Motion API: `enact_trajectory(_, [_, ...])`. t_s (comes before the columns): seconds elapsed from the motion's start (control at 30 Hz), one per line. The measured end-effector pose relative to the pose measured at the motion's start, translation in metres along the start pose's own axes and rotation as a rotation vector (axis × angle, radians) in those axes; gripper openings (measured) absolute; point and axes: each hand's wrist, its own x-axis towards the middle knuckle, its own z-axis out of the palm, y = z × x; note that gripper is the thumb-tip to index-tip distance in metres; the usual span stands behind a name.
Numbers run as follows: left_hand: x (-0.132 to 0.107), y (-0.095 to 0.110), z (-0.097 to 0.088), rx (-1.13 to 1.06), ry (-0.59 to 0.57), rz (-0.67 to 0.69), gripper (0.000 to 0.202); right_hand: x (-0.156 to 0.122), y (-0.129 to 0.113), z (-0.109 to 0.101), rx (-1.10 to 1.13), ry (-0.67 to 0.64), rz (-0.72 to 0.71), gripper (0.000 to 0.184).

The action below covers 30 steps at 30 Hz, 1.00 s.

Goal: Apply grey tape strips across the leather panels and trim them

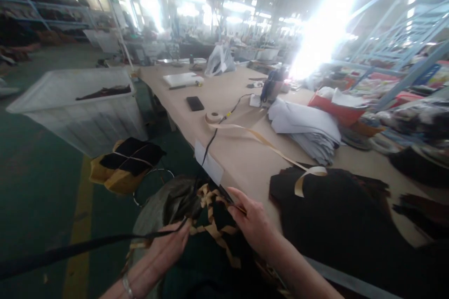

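Tan tape [213, 230] criss-crosses the black fabric bundle [220, 213] at the near edge of the table [245, 159], just in front of me. My left hand [164, 252] is closed, its fingertips pinching a black strap [87, 245] that runs off to the left. My right hand [250, 222] lies on the bundle, fingers half curled at the tape (whether it grips, I cannot tell). Further up the table sits the tape roll [214, 117].

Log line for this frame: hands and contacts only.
left hand: pinches black strap | right hand: on tan-taped black bundle, grip unclear | table: tape roll, black fabric pile
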Motion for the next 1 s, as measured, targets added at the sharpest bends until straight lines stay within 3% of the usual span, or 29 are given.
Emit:
enact_trajectory(0.17, [0.006,0.031,0.010,0.117,-0.039,0.040,0.059,-0.053,0.018,-0.028,0.189,0.087,0.036,0.034])
enact_trajectory(0.33, [0.049,0.060,0.021,0.240,-0.099,0.074,0.043,-0.110,0.033,-0.051,0.270,0.186,0.161,0.028])
enact_trajectory(0.47, [0.100,0.079,0.004,0.331,-0.091,0.059,0.036,-0.133,0.028,-0.079,0.246,0.266,0.231,0.028])
enact_trajectory(0.57, [0.121,0.093,-0.013,0.353,-0.105,0.089,0.038,-0.136,0.035,-0.104,0.197,0.411,0.237,0.030])
enact_trajectory(0.7, [0.108,0.108,-0.025,0.386,-0.114,0.151,0.039,-0.110,0.060,-0.140,0.041,0.454,0.202,0.027])
enact_trajectory(0.8, [0.087,0.121,-0.023,0.381,-0.111,0.160,0.035,-0.063,0.077,-0.167,-0.247,0.390,0.216,0.027])
enact_trajectory(0.9, [0.072,0.133,-0.018,0.329,-0.080,0.202,0.029,-0.009,0.089,-0.185,-0.584,0.299,0.291,0.045])
enact_trajectory(1.0, [0.065,0.142,-0.012,0.158,-0.015,0.347,0.026,0.030,0.099,-0.192,-0.686,0.236,0.327,0.045])
